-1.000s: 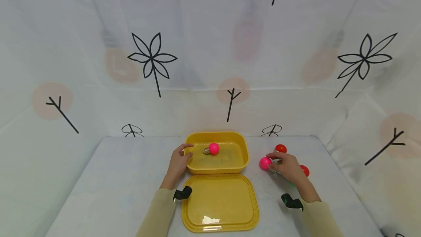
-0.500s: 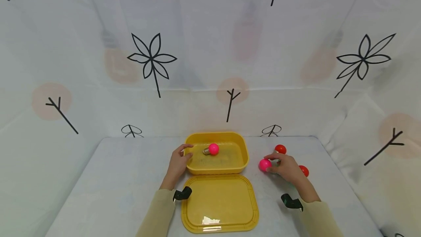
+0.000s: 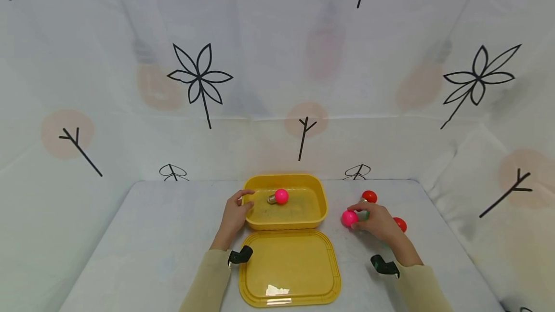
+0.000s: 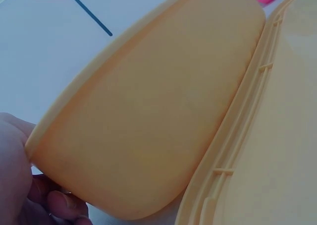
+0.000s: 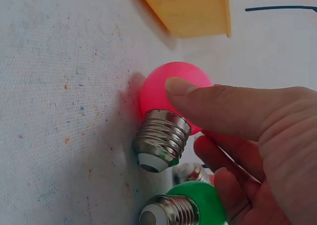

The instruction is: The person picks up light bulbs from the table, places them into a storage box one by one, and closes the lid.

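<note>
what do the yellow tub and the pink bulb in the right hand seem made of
The yellow tub looks like satin moulded plastic: even colour, soft sheen, rounded form. The held pink bulb has a smooth, evenly coloured, matte globe, perhaps plastic or coated glass; its screw base looks like metal, from its silvery, ridged shine.

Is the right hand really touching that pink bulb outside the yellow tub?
Touching: the right wrist view shows the right hand with its thumb pressed against the pink bulb.

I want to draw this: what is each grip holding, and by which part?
The right grip pinches a pink bulb by its round head. The left grip holds the yellow box by its left side.
</note>
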`<state>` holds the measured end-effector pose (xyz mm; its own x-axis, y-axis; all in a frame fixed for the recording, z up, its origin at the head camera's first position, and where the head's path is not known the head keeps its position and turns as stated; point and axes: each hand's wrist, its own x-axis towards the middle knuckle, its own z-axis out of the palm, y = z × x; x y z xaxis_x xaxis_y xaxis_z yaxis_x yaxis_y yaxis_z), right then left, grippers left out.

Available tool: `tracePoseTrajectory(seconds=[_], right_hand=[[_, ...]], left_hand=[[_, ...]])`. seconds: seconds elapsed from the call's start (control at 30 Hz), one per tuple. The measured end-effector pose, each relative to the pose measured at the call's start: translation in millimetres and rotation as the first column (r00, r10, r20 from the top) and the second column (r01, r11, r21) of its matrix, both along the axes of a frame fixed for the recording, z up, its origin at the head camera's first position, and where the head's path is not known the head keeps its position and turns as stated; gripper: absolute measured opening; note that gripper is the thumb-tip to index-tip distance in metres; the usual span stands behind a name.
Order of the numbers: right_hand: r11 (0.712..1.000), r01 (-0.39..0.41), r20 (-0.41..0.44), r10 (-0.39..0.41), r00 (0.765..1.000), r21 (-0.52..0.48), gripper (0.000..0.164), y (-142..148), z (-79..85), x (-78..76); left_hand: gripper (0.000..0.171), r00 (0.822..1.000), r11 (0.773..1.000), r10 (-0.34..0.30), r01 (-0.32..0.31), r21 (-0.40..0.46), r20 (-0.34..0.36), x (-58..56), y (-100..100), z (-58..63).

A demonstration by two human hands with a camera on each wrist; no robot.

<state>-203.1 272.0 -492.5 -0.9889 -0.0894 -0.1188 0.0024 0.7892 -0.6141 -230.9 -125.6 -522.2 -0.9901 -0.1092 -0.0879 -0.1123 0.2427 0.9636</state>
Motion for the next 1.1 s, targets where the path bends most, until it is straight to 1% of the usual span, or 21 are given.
tracePoseTrajectory(seconds=[0.27, 0.33, 0.6, 0.77, 0.93, 1.1], right_hand=[[1.0, 0.0, -0.002, 0.0, 1.0, -0.006, 0.043, 0.6, -0.6, 1.0], [1.0, 0.012, 0.001, -0.012, 1.0, -0.011, 0.042, 0.9, -1.5, 1.3], [0.998, 0.011, -0.016, -0.012, 1.0, -0.058, 0.043, 3.1, -3.9, 1.1], [0.998, 0.002, -0.03, -0.004, 1.0, -0.066, 0.044, 3.3, -2.2, 1.3], [0.997, -0.003, -0.046, -0.001, 0.999, -0.081, 0.044, 3.1, 3.0, 2.7], [0.994, -0.006, -0.04, 0.002, 0.999, -0.111, 0.045, 4.4, 5.8, 2.3]], left_hand=[[0.029, 1.0, 1.0, 0.003, -0.003, 0.0, 0.005, 0.3, -0.7, -1.5], [0.029, 1.0, 1.0, 0.002, -0.002, -0.002, 0.004, 0.0, -0.6, -2.0], [0.029, 1.0, 1.0, 0.004, -0.004, -0.001, -0.007, -1.8, 0.4, -0.7], [0.028, 1.0, 1.0, -0.001, 0.001, -0.008, -0.008, -1.4, 0.9, 0.3], [0.028, 1.0, 1.0, -0.004, 0.004, -0.015, -0.01, -1.1, 1.1, 1.0], [0.029, 1.0, 1.0, -0.003, 0.002, -0.019, -0.007, -0.3, 0.5, 1.3]])
